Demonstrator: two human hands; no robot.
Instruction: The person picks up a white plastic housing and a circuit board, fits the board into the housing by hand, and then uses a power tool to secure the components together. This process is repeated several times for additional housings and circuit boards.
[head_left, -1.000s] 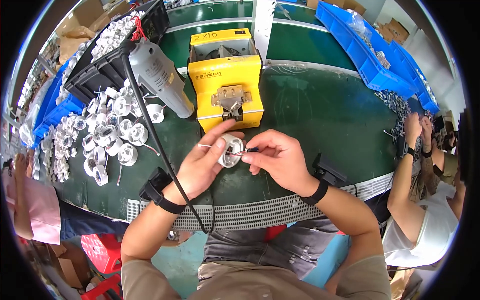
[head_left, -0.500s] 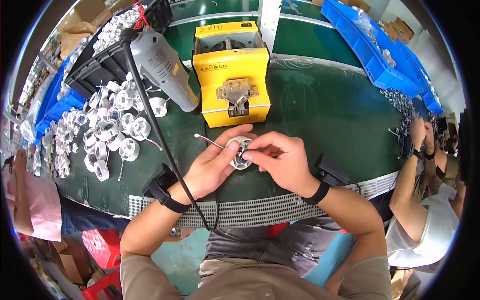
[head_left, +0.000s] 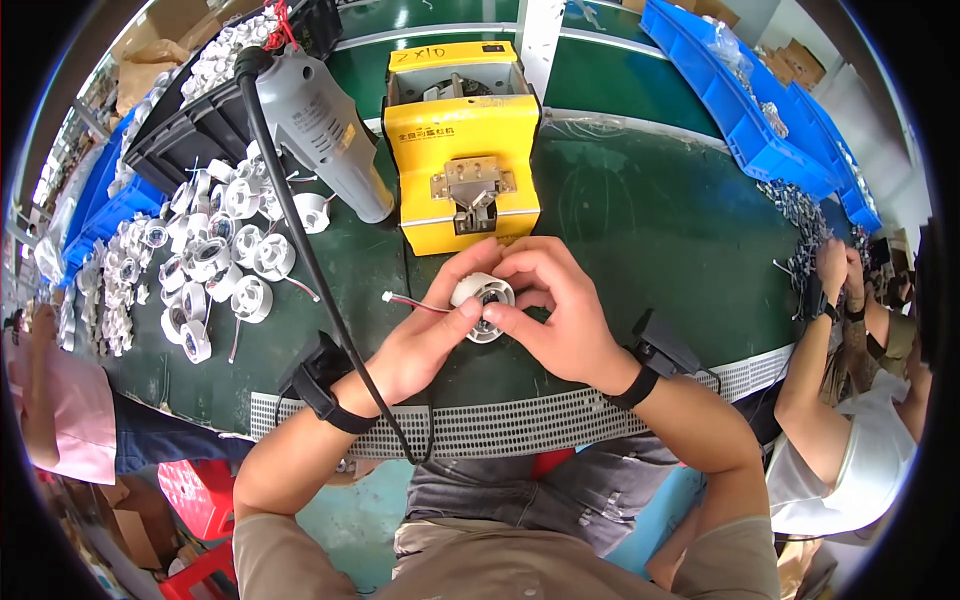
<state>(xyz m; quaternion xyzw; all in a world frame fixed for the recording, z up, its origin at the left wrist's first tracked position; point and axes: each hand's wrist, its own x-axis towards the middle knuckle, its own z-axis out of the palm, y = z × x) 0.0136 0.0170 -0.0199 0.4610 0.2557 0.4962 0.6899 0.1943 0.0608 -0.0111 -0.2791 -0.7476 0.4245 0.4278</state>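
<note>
A second ago the fingertips of my right hand (head_left: 560, 325) pinched a small dark part (head_left: 492, 297) at the edge of the white ring (head_left: 467, 287); now that part sits inside it, my right thumb has moved onto the ring, and those fingers have reached around its far side.

Head-worn left fisheye, aimed down and forward.
Looking over gray jeans (head_left: 465, 497), close on left hand (head_left: 420, 350) and right hand (head_left: 565, 325) mid-frame, farther on yellow screw feeder (head_left: 467, 140); bending perforated bench-edge strip (head_left: 520, 430).
</note>
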